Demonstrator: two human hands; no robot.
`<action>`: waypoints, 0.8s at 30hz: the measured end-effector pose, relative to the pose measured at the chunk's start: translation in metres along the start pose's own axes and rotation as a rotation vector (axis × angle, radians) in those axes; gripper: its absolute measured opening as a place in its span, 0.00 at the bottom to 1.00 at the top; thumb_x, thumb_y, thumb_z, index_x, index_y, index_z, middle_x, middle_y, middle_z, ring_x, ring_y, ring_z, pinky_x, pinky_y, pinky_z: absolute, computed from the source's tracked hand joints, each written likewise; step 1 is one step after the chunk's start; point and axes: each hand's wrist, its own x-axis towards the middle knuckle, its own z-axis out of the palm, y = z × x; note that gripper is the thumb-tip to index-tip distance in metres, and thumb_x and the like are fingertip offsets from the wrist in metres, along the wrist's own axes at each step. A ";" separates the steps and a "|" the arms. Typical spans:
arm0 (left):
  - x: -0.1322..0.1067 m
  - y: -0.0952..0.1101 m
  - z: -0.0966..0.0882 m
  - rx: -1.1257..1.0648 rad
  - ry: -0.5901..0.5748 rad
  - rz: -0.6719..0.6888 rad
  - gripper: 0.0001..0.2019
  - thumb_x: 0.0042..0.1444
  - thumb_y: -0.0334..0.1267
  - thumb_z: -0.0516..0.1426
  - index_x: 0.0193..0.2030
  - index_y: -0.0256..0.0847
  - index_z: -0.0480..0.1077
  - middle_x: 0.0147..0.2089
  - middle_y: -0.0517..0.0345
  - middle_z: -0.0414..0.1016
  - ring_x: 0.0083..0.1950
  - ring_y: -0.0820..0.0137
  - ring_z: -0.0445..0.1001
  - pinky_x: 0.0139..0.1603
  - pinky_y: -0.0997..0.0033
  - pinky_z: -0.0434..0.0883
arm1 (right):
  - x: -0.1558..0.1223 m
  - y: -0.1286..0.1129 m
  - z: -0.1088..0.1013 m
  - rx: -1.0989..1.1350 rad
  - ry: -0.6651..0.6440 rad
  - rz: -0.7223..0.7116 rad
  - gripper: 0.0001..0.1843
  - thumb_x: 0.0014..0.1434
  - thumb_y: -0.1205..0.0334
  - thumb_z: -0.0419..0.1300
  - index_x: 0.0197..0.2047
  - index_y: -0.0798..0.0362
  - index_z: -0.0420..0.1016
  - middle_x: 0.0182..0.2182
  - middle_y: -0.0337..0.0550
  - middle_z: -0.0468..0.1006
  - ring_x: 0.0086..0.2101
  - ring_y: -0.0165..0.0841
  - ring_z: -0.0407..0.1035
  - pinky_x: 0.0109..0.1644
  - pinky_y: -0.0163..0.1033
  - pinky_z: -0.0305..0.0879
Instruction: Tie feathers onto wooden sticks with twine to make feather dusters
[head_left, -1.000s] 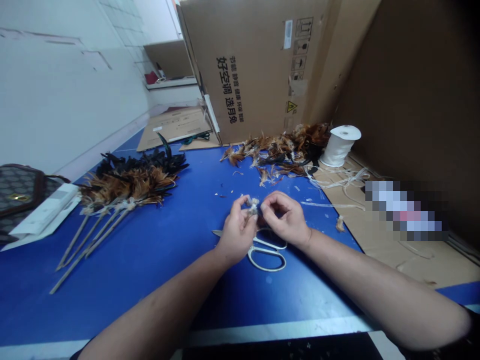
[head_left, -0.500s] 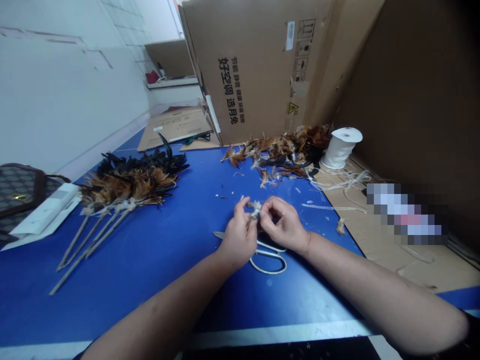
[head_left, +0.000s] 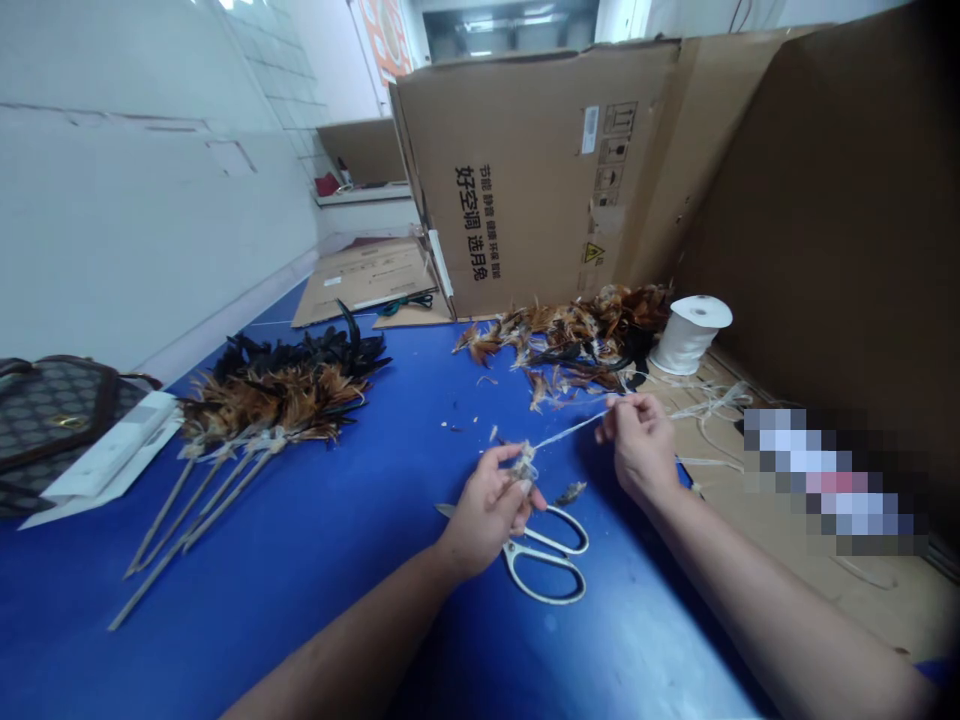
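Pinched in the fingers of my left hand [head_left: 486, 518] is a small feather bundle [head_left: 524, 464], its pale quill ends wrapped in thin white string; my palm hides the rest. The white string [head_left: 571, 432] runs straight from the bundle up to the right. My right hand [head_left: 643, 450] is closed on this string, a hand's width or more from the left one. Metal scissors [head_left: 512, 550] lie partly beneath my left hand, with their handle loops to the right. Near them rests a small feather tuft [head_left: 572, 492].
Feather bunches on sticks [head_left: 277, 395] lie at left beside a folded paper [head_left: 112, 455] and patterned bag [head_left: 64, 410]. Loose brown feathers [head_left: 570, 330] and a white spool [head_left: 686, 338] stand before a cardboard box [head_left: 540, 190]. Tangled string [head_left: 712, 400] trails on cardboard at right.
My right hand has moved away from the left, up and to the right, drawing the string out straight. The camera view has shifted, and more of the scissors shows.
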 end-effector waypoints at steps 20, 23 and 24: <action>0.019 0.020 -0.020 -0.462 0.382 0.095 0.20 0.53 0.40 0.72 0.48 0.34 0.74 0.50 0.45 0.82 0.48 0.67 0.80 0.55 0.64 0.75 | 0.026 -0.004 -0.025 -0.614 -0.201 -0.455 0.14 0.63 0.48 0.67 0.39 0.51 0.83 0.45 0.52 0.79 0.50 0.46 0.74 0.57 0.55 0.70; 0.016 0.019 -0.012 -0.507 0.352 0.061 0.21 0.51 0.37 0.73 0.51 0.35 0.79 0.59 0.44 0.80 0.60 0.61 0.77 0.66 0.58 0.70 | -0.011 -0.012 -0.002 -0.588 -0.485 -0.469 0.10 0.67 0.53 0.65 0.45 0.49 0.83 0.46 0.52 0.80 0.52 0.45 0.73 0.60 0.56 0.69; 0.014 0.018 -0.009 -0.522 0.331 0.042 0.22 0.50 0.36 0.73 0.52 0.35 0.79 0.61 0.43 0.79 0.63 0.60 0.76 0.68 0.58 0.69 | -0.024 -0.016 0.005 -0.536 -0.572 -0.422 0.09 0.69 0.55 0.64 0.47 0.49 0.83 0.47 0.51 0.80 0.53 0.44 0.73 0.60 0.54 0.69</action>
